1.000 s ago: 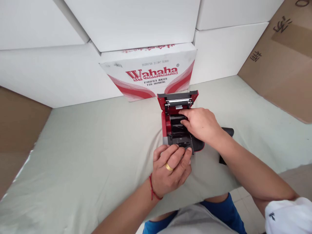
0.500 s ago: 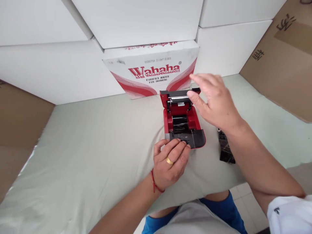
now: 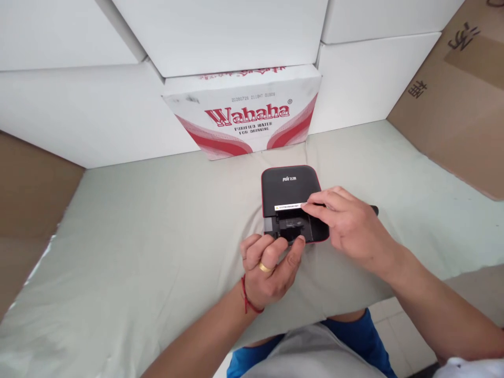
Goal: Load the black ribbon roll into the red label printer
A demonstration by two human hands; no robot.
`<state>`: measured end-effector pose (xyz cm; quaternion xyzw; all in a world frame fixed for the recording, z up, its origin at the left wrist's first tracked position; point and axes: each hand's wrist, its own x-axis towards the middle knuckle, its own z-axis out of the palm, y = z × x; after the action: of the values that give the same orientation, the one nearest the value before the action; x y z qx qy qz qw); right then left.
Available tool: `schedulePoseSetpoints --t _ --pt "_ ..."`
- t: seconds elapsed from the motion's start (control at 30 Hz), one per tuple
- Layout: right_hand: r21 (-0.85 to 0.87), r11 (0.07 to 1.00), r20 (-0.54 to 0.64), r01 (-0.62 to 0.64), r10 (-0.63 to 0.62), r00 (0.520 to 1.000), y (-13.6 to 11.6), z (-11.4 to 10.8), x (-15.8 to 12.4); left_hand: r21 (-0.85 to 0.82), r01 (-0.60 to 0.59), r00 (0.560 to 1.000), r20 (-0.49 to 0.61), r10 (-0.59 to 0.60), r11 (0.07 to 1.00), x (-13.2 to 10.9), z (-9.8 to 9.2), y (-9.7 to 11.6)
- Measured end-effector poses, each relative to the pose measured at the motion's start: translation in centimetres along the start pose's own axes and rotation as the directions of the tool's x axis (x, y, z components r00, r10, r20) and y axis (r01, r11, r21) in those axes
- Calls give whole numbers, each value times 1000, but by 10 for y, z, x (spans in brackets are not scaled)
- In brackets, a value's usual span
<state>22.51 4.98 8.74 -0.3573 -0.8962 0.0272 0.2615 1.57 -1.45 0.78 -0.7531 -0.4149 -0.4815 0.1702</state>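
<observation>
A small red-and-black printer (image 3: 289, 186) lies on the cloth with its lid down. A white sticker strip (image 3: 286, 207) runs along the lid's front edge. In front of the lid, shiny creased black film (image 3: 295, 226) lies over the dark front part. My left hand (image 3: 271, 265), with a gold ring and red cord bracelet, is closed at the front edge, its fingertips on the film's end. My right hand (image 3: 350, 226) rests with outstretched fingers on the lid's front right, by the sticker. A black item (image 3: 374, 210) beyond it is mostly hidden by that hand.
A white-and-red water carton (image 3: 248, 118) stands behind the printer against stacked white boxes (image 3: 236, 31). Brown cardboard (image 3: 464, 105) bounds the right, and more cardboard (image 3: 31, 210) the left. A pale green cloth (image 3: 157, 236) covers the surface.
The printer's lid has swung down from upright, hiding the red inside and the black roll. My right hand has come down and nearer onto the lid; my left hand stays at the front edge.
</observation>
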Motion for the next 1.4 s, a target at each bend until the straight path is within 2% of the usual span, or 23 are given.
schedulePoseSetpoints --t 0.3,0.47,0.57,0.63,0.7,0.73,0.77,0.8,0.87,0.93,1.0,1.07,1.23,1.4 --pt "-92 994 10 -58 59 998 -12 13 -10 -6 -22 999 30 22 1000 3 -1 -4" --pt "-19 998 -141 -59 56 988 -11 19 -15 -39 -13 1000 27 14 999 3 0 -5" --pt "72 997 -217 16 0 976 -18 22 -22 -125 6 999 46 0 992 5 -2 -6" --pt "120 988 -217 97 -70 974 -27 23 -27 -211 59 997 53 -49 976 6 -5 -8" --pt "128 982 -197 137 -110 974 -36 24 -32 -317 181 983 34 -180 931 7 -6 -12" --pt "112 985 -182 134 -112 977 -41 24 -33 -372 270 959 23 -282 888 7 -6 -15" --pt "89 988 -164 123 -107 981 -45 24 -34 -425 370 917 24 -398 826 6 -6 -19" --pt "63 992 -145 111 -101 984 -49 24 -34 -478 469 857 41 -514 743 6 -5 -23" --pt "19 996 -107 86 -83 991 -56 24 -31 -563 637 704 144 -696 527 6 -2 -34" --pt "10 998 -100 65 -64 993 -60 24 -29 -614 724 576 288 -765 314 6 2 -43" --pt "31 998 -98 55 -51 994 -62 25 -29 -650 743 512 400 -760 159 7 6 -51" --pt "60 997 -90 53 -48 995 -62 26 -31 -683 728 501 477 -722 55 8 11 -55" --pt "104 994 -103 19 -8 995 -64 30 -37 -725 677 529 600 -600 -128 8 21 -62" --pt "130 991 -151 -21 40 988 -67 36 -36 -688 658 495 701 -513 -305 6 24 -67"
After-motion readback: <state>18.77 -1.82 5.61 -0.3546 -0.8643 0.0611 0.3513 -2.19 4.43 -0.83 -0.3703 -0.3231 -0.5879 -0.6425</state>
